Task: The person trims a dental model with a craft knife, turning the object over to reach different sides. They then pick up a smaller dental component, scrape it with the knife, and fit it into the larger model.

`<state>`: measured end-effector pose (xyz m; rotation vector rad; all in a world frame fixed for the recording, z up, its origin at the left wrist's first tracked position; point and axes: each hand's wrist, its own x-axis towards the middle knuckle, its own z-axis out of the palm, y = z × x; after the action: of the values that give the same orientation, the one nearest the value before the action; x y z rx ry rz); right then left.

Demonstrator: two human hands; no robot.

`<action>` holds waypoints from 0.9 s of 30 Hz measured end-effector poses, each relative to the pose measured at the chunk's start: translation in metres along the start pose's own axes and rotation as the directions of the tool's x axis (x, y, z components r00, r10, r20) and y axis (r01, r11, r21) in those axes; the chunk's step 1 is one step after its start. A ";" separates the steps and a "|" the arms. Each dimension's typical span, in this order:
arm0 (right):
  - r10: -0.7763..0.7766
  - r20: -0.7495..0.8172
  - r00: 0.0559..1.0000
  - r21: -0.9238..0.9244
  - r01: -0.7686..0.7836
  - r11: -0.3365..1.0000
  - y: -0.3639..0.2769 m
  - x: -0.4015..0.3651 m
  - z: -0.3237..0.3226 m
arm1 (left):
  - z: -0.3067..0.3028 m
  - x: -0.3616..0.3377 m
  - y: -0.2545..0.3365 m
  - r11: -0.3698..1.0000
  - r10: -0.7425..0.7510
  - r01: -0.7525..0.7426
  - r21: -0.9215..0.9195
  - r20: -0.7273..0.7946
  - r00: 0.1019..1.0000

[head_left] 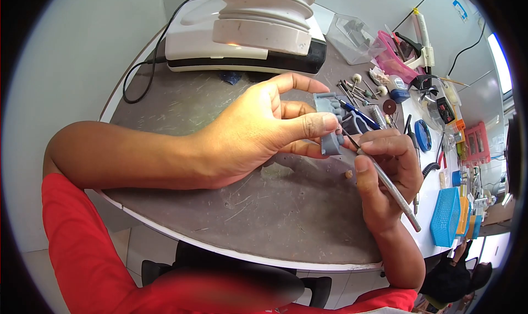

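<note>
A grey dental-like model [330, 143] with tooth shapes is held up over the table by my left hand [269, 116], its thumb across the front and its fingers behind. My right hand [388, 174] grips a silver metal hand tool [393, 190] like a pen. The tool's thin dark tip points up and left and meets the model near my left thumb; whether it touches cannot be told. Under the hands, a small tan piece [348, 174] lies on the brown work mat [247, 220].
A white machine [192, 44] and ribbed white hose [264, 17] stand at the back. Rotary bits [360, 91], a blue pen [360, 115], a pink basket [393, 58] and a blue basket [445, 218] are rightward. Another person [451, 278] appears at lower right.
</note>
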<state>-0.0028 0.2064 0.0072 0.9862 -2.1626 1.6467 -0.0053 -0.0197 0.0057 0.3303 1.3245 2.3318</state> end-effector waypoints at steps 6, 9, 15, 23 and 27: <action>0.052 0.004 0.999 -0.016 -0.052 0.999 -0.003 0.001 0.001 | -0.001 0.000 0.000 1.000 -0.017 0.017 0.012 -0.009 1.000; 0.058 0.003 0.998 -0.012 -0.058 0.998 -0.002 0.001 0.002 | -0.001 0.001 0.000 1.000 -0.011 0.011 0.002 -0.001 1.000; 0.078 -0.053 0.996 0.028 -0.076 0.997 0.000 0.000 0.002 | 0.001 0.000 0.001 0.999 -0.014 0.015 0.036 -0.023 1.000; -0.007 -0.002 1.000 0.017 0.007 1.000 0.004 0.000 -0.001 | -0.003 0.001 -0.004 0.996 0.056 -0.056 0.066 0.011 0.998; 0.011 0.009 1.000 0.012 -0.011 1.000 0.002 0.001 0.001 | -0.002 0.001 -0.004 0.995 0.055 -0.055 0.082 -0.004 0.998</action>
<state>-0.0046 0.2056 0.0063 0.9881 -2.1697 1.6660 -0.0066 -0.0193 0.0014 0.3906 1.4340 2.3288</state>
